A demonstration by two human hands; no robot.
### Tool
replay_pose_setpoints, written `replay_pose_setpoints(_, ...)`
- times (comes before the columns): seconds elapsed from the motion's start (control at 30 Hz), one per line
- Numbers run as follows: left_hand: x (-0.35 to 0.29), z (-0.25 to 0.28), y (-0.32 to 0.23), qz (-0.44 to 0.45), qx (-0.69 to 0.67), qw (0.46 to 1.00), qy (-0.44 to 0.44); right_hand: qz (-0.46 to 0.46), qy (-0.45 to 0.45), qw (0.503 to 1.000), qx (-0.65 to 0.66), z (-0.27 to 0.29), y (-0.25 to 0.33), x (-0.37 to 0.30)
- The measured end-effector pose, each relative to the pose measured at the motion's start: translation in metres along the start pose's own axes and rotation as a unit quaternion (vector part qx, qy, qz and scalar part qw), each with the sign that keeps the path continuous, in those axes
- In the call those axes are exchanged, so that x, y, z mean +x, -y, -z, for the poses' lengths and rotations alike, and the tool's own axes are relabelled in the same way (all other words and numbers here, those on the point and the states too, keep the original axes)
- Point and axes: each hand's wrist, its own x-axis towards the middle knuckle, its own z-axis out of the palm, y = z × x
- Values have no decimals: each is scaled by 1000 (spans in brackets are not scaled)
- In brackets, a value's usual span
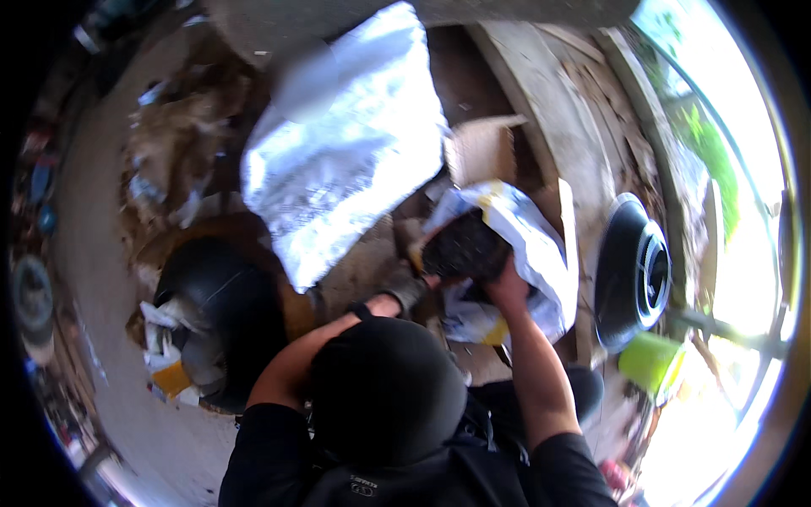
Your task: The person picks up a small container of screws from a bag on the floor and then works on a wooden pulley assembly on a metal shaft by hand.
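A dark, lumpy block (467, 245) sits in the mouth of a white plastic bag (541, 245) with yellow and blue print. My right hand (508, 289) grips the block's near right side, its fingertips hidden behind the block and the bag. At the near left corner my left hand (410, 290), in what looks like a grey glove, closes on the same block; blur and the block hide most of its fingers. What the block is made of cannot be made out. Ahead and to the left lies a big silvery sheet (355, 144), crinkled like foil.
An open cardboard box (481, 152) stands behind the bag, beside long wooden planks (549, 110). To the left, a black bin (224, 296) lies tipped with paper rubbish at its mouth. A round black plastic thing (629, 275) and a green bucket (646, 362) stand on the right.
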Motion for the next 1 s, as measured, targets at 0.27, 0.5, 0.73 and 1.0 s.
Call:
replay_pose_setpoints(0.27,-6,-1,-12,22,20,999,-15,-8,37,999,-33,13,-5,-7)
replay_pose_setpoints(0.5,-13,0,-17,13,-17,1000,-1,-9,58,996,-62,3,-17,-21)
replay_pose_setpoints(0.73,-16,7,-29,29,48,998,-14,-9,55,998,-5,9,-4,-11)
replay_pose_setpoints(1.0,-17,3,-23,3,-6,1000,-16,1,-22,1000,-21,2,1,-15)
